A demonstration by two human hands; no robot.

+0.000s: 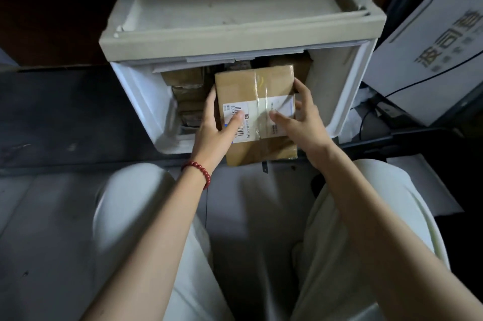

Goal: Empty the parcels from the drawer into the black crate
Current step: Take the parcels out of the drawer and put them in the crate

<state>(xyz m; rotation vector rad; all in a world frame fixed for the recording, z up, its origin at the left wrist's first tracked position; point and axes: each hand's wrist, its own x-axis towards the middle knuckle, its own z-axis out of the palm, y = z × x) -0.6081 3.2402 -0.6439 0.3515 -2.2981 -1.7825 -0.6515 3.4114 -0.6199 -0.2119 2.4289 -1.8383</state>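
I hold the taped cardboard parcel [257,90] over the open white drawer [146,103], left hand [213,124] and right hand [304,118] each in a grip grasping its sides.

A parcel [254,93] is held over the open drawer [141,101], gripped by the left hand [213,124] at its left edge and the right hand [303,119] at its right edge. More parcels [187,80] are stacked inside the drawer, to the left of and behind the held one. The drawer stands drawn out toward the person from the cabinet [235,35] behind it. A large carton [431,33] is propped just right of the cabinet. The person's knees [130,203] are placed before the drawer, one on either side, over the floor [47,190].
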